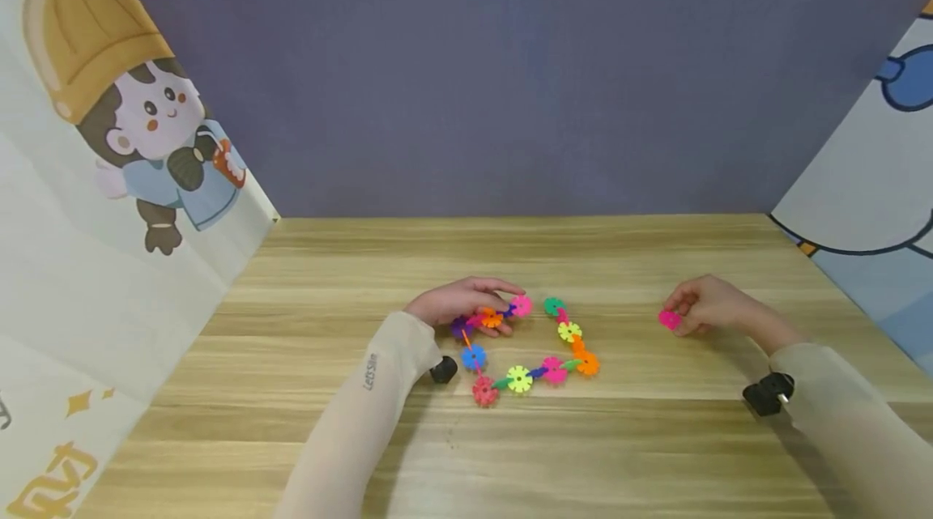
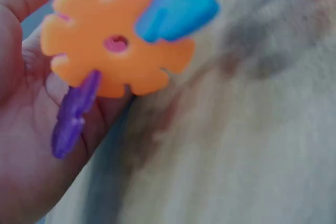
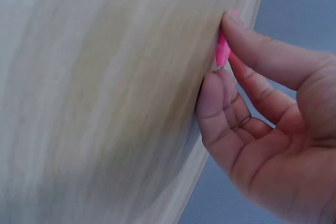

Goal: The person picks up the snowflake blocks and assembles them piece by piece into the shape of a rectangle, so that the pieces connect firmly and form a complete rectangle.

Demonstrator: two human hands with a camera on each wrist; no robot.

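A chain of colourful notched plastic snowflake discs lies on the table, bent into a ring with a gap at the far side. A pink disc (image 1: 521, 305) is at one end of the gap and a green disc (image 1: 555, 306) at the other. My left hand (image 1: 466, 302) holds the chain's upper left stretch, its index finger reaching to the pink end disc. In the left wrist view an orange disc (image 2: 115, 61), joined to purple and blue discs, covers part of the palm. Off to the right, my right hand (image 1: 709, 304) pinches a single pink disc (image 3: 223, 51) between thumb and fingers.
The wood-grain table (image 1: 583, 454) meets a grey-blue panel (image 1: 510, 82) at the back. Printed cartoon sheets stand on the left and right. The chain's near side runs through a red disc (image 1: 484, 391), a yellow disc (image 1: 520, 379) and an orange corner disc (image 1: 587, 363).
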